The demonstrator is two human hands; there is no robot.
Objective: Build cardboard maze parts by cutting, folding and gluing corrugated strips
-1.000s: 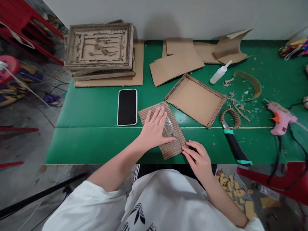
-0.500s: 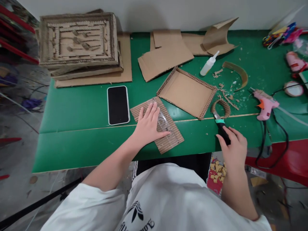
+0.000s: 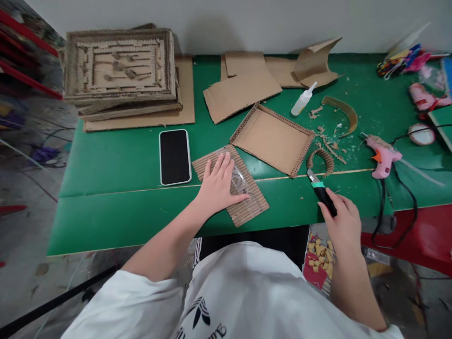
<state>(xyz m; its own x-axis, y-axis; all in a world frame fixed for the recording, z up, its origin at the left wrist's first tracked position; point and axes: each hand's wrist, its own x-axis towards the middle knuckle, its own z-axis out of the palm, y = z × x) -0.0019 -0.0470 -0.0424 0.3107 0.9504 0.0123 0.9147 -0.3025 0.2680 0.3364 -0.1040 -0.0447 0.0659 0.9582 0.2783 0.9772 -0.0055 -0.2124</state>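
My left hand [image 3: 217,186] lies flat with fingers spread, pressing a clear ruler [image 3: 240,180] onto a piece of corrugated cardboard [image 3: 247,212]. The ridged cardboard rests near the front edge of the green table. My right hand [image 3: 342,219] is wrapped round the black handle of a utility knife [image 3: 323,195], whose blade points up and left. Just beyond the blade tip sits a curled corrugated strip [image 3: 326,160]. Behind the ruler is a shallow cardboard tray [image 3: 275,136] with corrugated strips on some of its edges.
A phone [image 3: 175,157] lies left of the cardboard. Stacked cardboard frames [image 3: 120,66] stand at the back left. Loose cardboard sheets [image 3: 243,87], a glue bottle [image 3: 303,100] and scraps [image 3: 332,143] lie behind. A pink glue gun [image 3: 383,155] with its cord is at the right.
The knife in my right hand has tilted, its blade swinging slightly left and down, away from the curled strip. My left hand stays on the ruler. The view has shifted a little.
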